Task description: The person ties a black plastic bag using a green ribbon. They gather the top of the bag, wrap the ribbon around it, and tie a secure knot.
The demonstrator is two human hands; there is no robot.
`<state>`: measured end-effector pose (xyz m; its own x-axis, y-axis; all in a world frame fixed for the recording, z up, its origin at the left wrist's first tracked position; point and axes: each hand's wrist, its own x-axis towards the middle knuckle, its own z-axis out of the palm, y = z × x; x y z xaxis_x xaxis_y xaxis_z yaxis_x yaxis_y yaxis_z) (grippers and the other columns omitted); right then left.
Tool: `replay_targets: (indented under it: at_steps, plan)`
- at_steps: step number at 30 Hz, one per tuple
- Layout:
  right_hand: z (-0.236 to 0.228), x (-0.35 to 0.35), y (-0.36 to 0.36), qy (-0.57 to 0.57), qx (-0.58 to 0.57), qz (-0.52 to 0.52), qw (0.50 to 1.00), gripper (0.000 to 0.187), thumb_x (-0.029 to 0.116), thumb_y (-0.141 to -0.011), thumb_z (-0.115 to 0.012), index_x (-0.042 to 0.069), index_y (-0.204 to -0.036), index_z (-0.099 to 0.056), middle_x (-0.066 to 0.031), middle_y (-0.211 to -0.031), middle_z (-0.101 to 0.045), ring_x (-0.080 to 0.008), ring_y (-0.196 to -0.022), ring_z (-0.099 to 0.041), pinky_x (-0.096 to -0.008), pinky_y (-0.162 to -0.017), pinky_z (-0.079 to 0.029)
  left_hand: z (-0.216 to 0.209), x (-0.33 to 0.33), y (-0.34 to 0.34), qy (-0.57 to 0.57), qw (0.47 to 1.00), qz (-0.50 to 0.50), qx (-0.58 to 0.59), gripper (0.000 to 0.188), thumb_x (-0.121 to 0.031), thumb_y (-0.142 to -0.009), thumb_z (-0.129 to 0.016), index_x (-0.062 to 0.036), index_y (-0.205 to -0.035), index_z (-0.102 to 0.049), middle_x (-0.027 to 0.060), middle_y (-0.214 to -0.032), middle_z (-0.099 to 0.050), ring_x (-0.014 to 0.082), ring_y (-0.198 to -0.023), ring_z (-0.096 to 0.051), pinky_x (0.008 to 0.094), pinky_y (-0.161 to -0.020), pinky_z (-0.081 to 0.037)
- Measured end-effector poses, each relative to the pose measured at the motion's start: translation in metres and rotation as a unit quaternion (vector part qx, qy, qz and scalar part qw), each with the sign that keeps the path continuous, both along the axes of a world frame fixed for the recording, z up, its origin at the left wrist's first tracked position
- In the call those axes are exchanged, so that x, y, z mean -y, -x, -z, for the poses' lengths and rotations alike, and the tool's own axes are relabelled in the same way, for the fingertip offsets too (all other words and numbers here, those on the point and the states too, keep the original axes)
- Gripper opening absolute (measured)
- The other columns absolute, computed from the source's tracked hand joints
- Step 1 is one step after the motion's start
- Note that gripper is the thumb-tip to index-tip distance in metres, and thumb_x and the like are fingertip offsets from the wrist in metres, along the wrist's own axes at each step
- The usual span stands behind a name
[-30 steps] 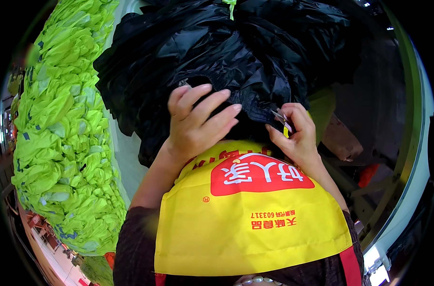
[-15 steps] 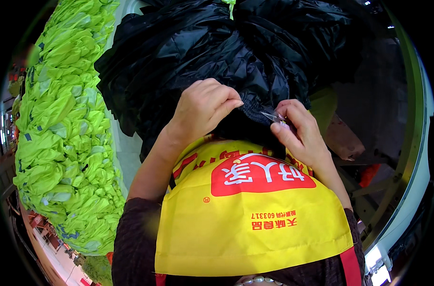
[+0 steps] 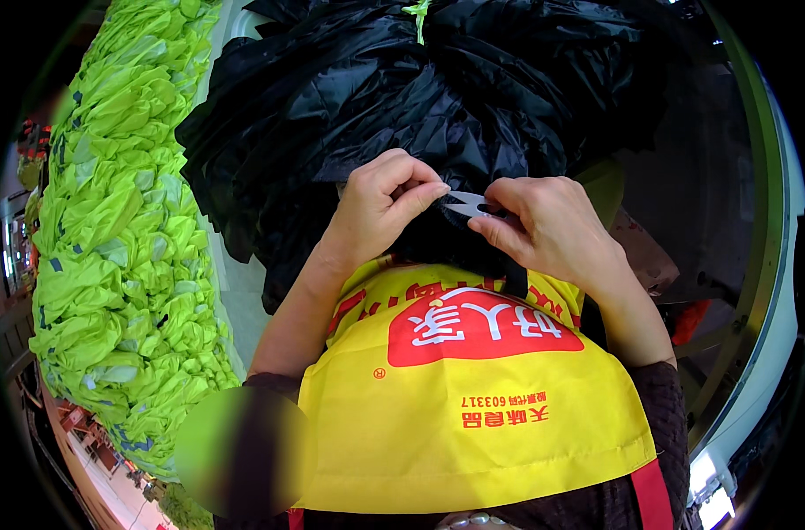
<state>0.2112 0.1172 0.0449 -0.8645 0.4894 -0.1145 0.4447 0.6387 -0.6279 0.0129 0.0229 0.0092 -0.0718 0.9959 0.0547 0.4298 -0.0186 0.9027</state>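
A heap of shiny black fabric [image 3: 402,106] lies in folds before me, with dark gathered edges nearest my apron. My left hand [image 3: 380,208] is closed in a pinch, thumb against fingers, just above the fabric; what the fingertips hold is too small to make out. Close to those fingertips are the pointed metal blades of small thread snips [image 3: 466,203], the blades apart. My right hand [image 3: 548,221] is wrapped round the snips, which point left toward the pinch. The snips' handle is mostly hidden in that hand.
A long pile of bright lime-green fabric pieces [image 3: 129,238] lies at the left, beside a pale surface edge [image 3: 230,300]. A lime-green strip [image 3: 418,18] lies on the black fabric at the top. A curved pale table edge [image 3: 778,265] runs down the right.
My right hand has moved left and turned, bringing the snips to my left fingertips; their blades now show more fully. The left hand remains pinched in nearly the same place.
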Motion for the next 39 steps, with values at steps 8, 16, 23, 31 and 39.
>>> replay_targets:
  at_steps: [8, 16, 23, 31, 39]
  plan:
    - [0.009, 0.007, 0.013, 0.004, -0.028, 0.045, 0.999, 0.029, 0.03, -0.08, -0.063, 0.004, -0.068, -0.058, -0.0132, -0.059, -0.058, -0.0307, -0.055, -0.058, -0.0384, -0.051, -0.045, -0.005, -0.002, -0.001, -0.064, 0.998, 0.004, -0.026, 0.005, -0.004, -0.077, -0.067, -0.0015, -0.076, -0.063, 0.0043, -0.068, -0.054, 0.0119, -0.058, -0.049, 0.0239, -0.053, -0.039]
    - [0.014, 0.007, -0.023, 0.112, -0.072, 0.197, 0.971, 0.039, 0.037, -0.076, -0.071, 0.004, -0.077, -0.052, -0.0096, -0.06, -0.053, -0.0192, -0.052, -0.052, -0.0292, -0.049, -0.041, 0.023, 0.06, 0.036, -0.037, 0.987, -0.14, -0.062, 0.036, -0.025, -0.085, -0.06, -0.0012, -0.06, -0.051, 0.0082, -0.056, -0.048, 0.0209, -0.049, -0.046, 0.0314, -0.047, -0.036]
    - [0.02, 0.037, -0.027, 0.179, -0.049, 0.112, 0.976, 0.04, 0.026, -0.068, -0.079, 0.004, -0.083, -0.049, -0.0104, -0.066, -0.055, -0.0219, -0.055, -0.055, -0.0297, -0.052, -0.043, 0.044, 0.081, 0.018, 0.334, 0.923, -0.106, -0.161, 0.064, -0.059, -0.071, -0.061, 0.0048, -0.072, -0.063, 0.0215, -0.075, -0.064, 0.0369, -0.072, -0.062, 0.0404, -0.066, -0.049]
    - [0.038, 0.013, -0.015, 0.03, -0.132, 0.178, 0.975, 0.019, 0.005, -0.074, -0.065, 0.005, -0.086, -0.051, -0.0132, -0.068, -0.058, -0.0306, -0.06, -0.059, -0.0346, -0.055, -0.047, 0.036, 0.016, 0.018, 0.164, 0.855, -0.213, 0.443, 0.025, -0.023, -0.091, -0.045, 0.0005, -0.091, -0.053, 0.0135, -0.08, -0.064, 0.0228, -0.057, -0.062, 0.033, -0.055, -0.054]
    - [0.001, 0.024, -0.014, -0.057, -0.263, 0.169, 0.948, 0.02, 0.002, -0.074, -0.066, 0.001, -0.092, -0.058, -0.0132, -0.081, -0.059, -0.0256, -0.062, -0.06, -0.0297, -0.054, -0.047, 0.014, -0.057, 0.023, 0.139, 0.787, -0.25, 0.547, 0.031, -0.022, -0.089, -0.041, 0.0039, -0.099, -0.053, 0.0215, -0.095, -0.062, 0.0314, -0.086, -0.061, 0.0426, -0.081, -0.049]
